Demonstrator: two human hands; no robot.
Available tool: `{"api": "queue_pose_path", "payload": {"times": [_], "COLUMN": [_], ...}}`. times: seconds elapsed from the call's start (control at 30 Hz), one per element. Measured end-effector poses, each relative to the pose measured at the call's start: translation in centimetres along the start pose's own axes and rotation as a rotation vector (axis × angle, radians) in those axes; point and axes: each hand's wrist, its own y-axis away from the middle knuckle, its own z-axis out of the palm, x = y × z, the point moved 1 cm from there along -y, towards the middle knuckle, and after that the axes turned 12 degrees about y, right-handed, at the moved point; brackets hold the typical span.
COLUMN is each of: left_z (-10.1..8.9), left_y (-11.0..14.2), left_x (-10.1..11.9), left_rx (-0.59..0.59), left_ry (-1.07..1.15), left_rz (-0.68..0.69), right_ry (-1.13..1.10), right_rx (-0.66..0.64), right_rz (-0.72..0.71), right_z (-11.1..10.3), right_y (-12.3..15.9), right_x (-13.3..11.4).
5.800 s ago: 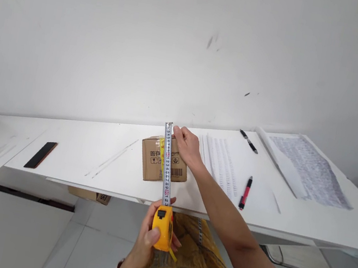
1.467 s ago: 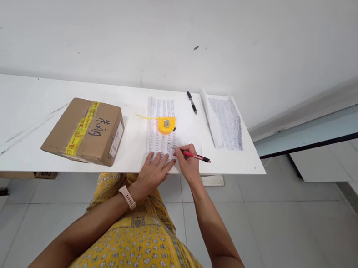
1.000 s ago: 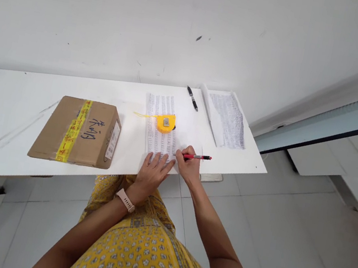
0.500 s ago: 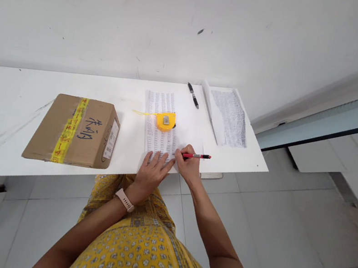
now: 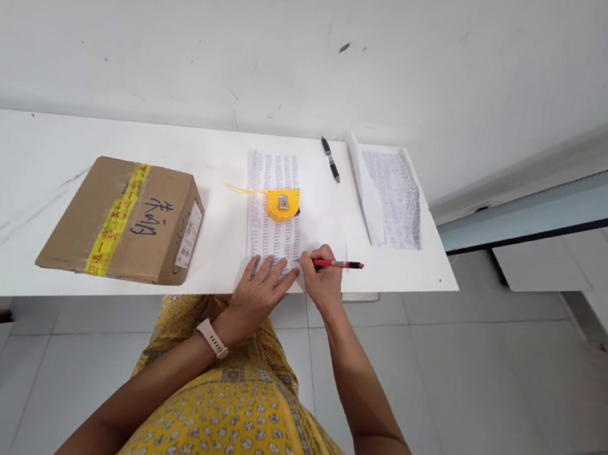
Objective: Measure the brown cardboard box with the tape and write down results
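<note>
My right hand [image 5: 323,276] is closed round a red pen [image 5: 338,263] with a black end, its tip down at the paper. Under it lies a sheet of paper [image 5: 319,210] covered with columns of handwriting on its left part. My left hand [image 5: 261,289] rests flat on the sheet's lower edge with its fingers spread. A yellow tape measure [image 5: 283,206] sits on the sheet above both hands, a short length of its tape pointing left. The pen tip itself is too small to make out clearly.
A taped cardboard box [image 5: 120,219] with handwriting and a label stands left on the white table [image 5: 7,207]. A black pen [image 5: 331,159] and a curled stack of written sheets [image 5: 391,200] lie at the right. The wall borders the back edge.
My right hand and the red pen have shifted very slightly to the right. My left hand stays on the sheet. The whole view has moved a little.
</note>
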Motion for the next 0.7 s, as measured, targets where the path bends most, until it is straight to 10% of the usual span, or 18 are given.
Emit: {"api": "queue_pose_path", "payload": {"times": [0.7], "left_z": [0.01], "left_y": [0.08], "left_x": [-0.11], "left_rx": [-0.034], "left_ry": [0.027], "left_rz": [-0.024], "right_ry": [0.023], "right_rx": [0.022], "right_rz": [-0.012], "right_z": [0.04], "right_y": [-0.06], "right_x": [0.15]}}
